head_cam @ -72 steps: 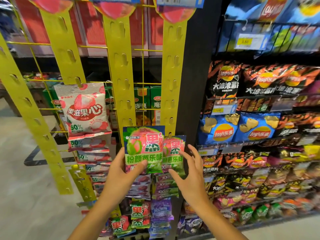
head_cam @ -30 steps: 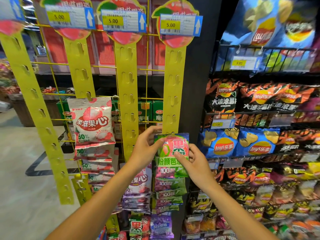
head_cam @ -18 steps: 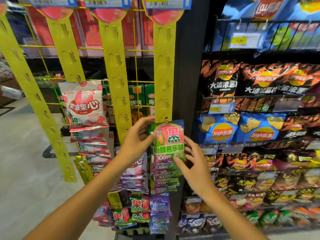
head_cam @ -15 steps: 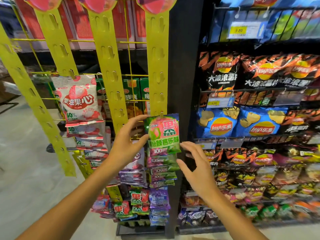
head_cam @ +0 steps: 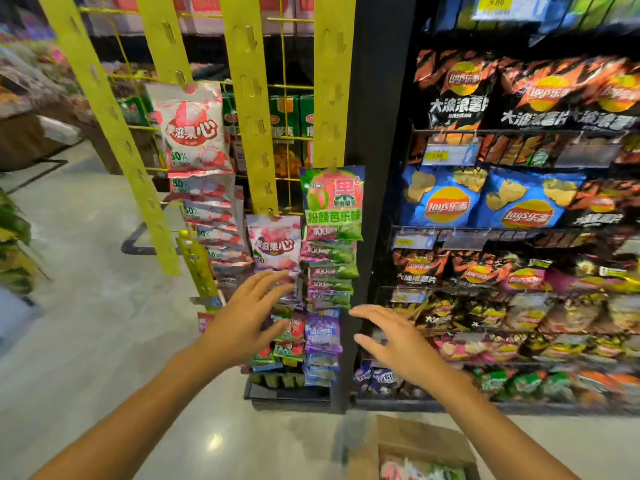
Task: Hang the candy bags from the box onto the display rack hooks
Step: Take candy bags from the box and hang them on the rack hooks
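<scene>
Five yellow hanging strips (head_cam: 251,109) show on the wire rack. Right of the middle strip, one strip carries five green candy bags (head_cam: 332,202) above purple ones too blurred to count. Left of it hang about five white and red bags (head_cam: 192,128). Two blue chip bags (head_cam: 440,199) sit further right. One cardboard box (head_cam: 415,448) lies below. Two hands (head_cam: 247,317) are in view.
</scene>
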Action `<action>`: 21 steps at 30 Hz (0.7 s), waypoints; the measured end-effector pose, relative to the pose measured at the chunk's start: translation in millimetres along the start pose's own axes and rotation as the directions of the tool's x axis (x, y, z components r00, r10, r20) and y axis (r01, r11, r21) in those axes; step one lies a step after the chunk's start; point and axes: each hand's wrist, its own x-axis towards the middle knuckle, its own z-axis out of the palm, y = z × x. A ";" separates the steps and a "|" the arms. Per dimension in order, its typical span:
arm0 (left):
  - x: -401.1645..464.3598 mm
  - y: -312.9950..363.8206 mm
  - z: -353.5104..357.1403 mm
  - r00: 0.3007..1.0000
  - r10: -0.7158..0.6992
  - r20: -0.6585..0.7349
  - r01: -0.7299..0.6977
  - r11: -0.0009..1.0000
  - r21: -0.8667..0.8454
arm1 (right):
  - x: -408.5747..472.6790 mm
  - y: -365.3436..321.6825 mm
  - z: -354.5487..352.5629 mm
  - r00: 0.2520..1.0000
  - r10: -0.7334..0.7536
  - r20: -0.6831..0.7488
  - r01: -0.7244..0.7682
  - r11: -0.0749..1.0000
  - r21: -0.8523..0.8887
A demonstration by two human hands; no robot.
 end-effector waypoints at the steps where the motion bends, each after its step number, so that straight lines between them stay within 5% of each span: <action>1: -13.8 1.8 10.1 1.000 -0.009 0.029 0.009 1.000 0.006 | -9.6 -1.3 9.2 1.000 -0.003 0.017 0.003 1.000 0.001; 6: -81.3 15.5 70.2 0.993 -0.011 0.120 0.016 0.999 -0.044 | -68.7 2.6 63.8 0.986 0.082 0.147 -0.077 0.996 -0.039; 11: -137.7 38.9 133.1 0.932 -0.001 0.361 0.010 1.000 -0.021 | -146.3 32.7 101.3 0.925 0.253 0.283 -0.247 0.967 -0.058; 21: -131.8 144.8 216.4 0.844 0.072 0.531 -0.025 0.995 -0.096 | -309.9 169.9 77.6 0.634 0.676 0.376 -0.753 0.650 0.101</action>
